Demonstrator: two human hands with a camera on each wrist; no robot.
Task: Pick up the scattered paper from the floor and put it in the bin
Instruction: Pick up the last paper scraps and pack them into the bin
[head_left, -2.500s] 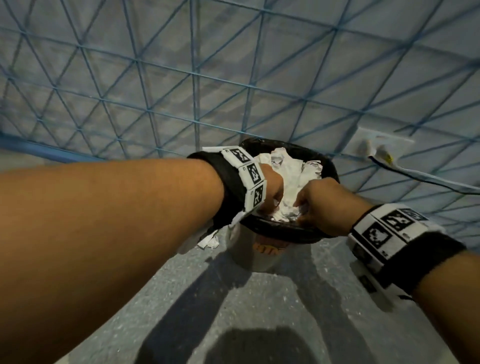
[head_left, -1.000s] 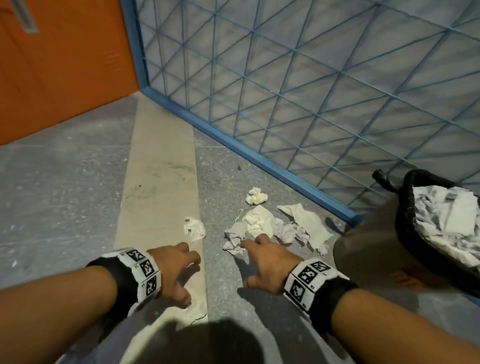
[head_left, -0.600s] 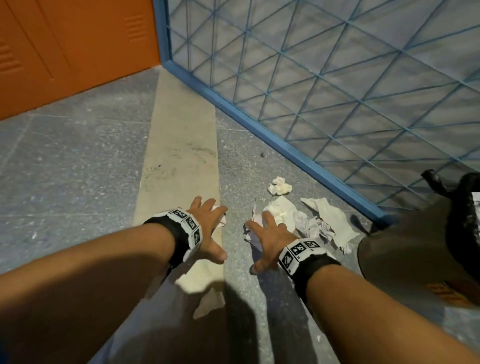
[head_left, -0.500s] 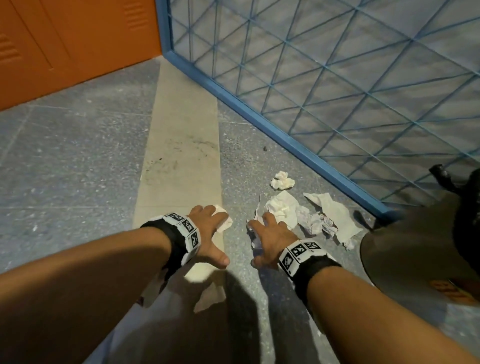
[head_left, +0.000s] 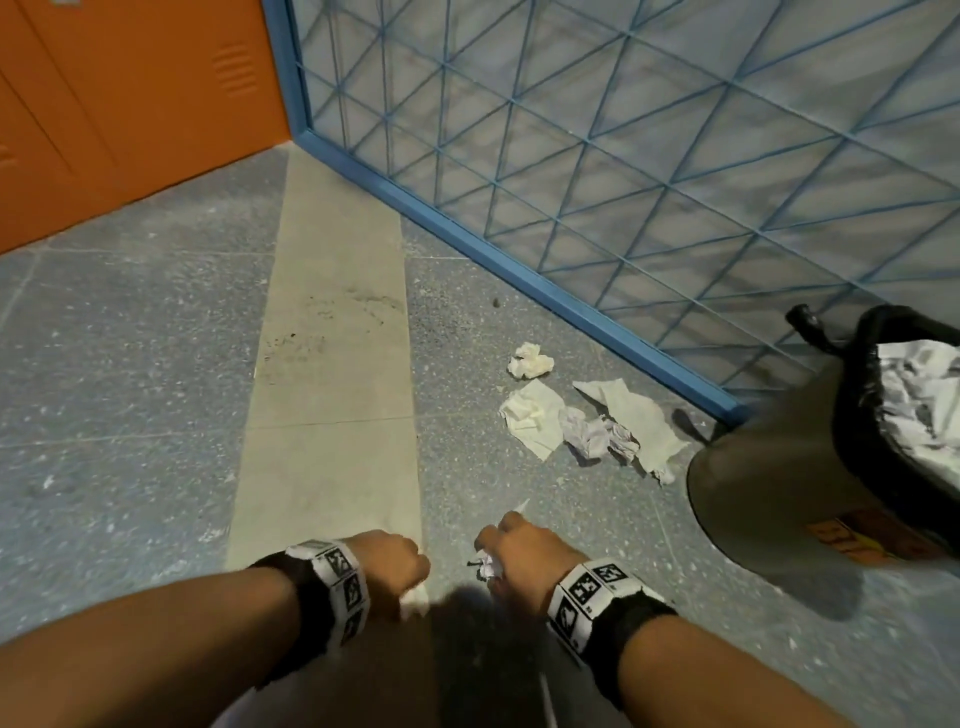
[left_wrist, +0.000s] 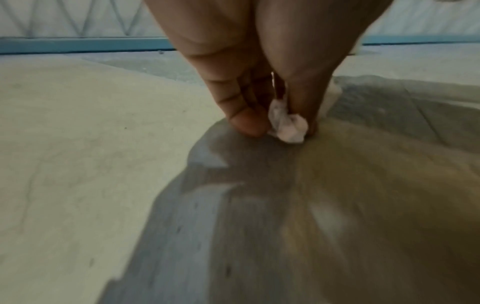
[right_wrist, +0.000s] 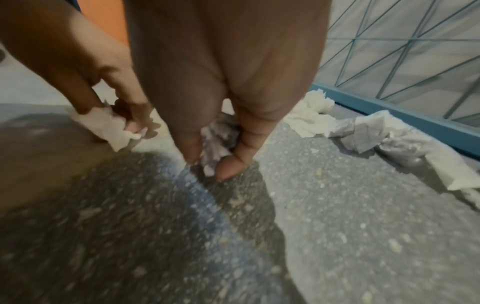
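Clutching crumpled paper, left hand (head_left: 387, 564) and right hand (head_left: 524, 551); more paper scraps (head_left: 582, 421) lie ahead.

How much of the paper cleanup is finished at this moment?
Partly done. The bin already holds crumpled paper. The left hand and right hand each grip a paper wad. Left to do: four pieces on the floor by the blue fence.

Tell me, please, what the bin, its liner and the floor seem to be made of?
Bin: probably plastic, with a smooth matte grey wall.
Liner: thin black plastic film, glossy and wrinkled over the rim.
Floor: likely terrazzo or stone tile, grey with pale specks and joint lines, crossed by a plain beige strip.
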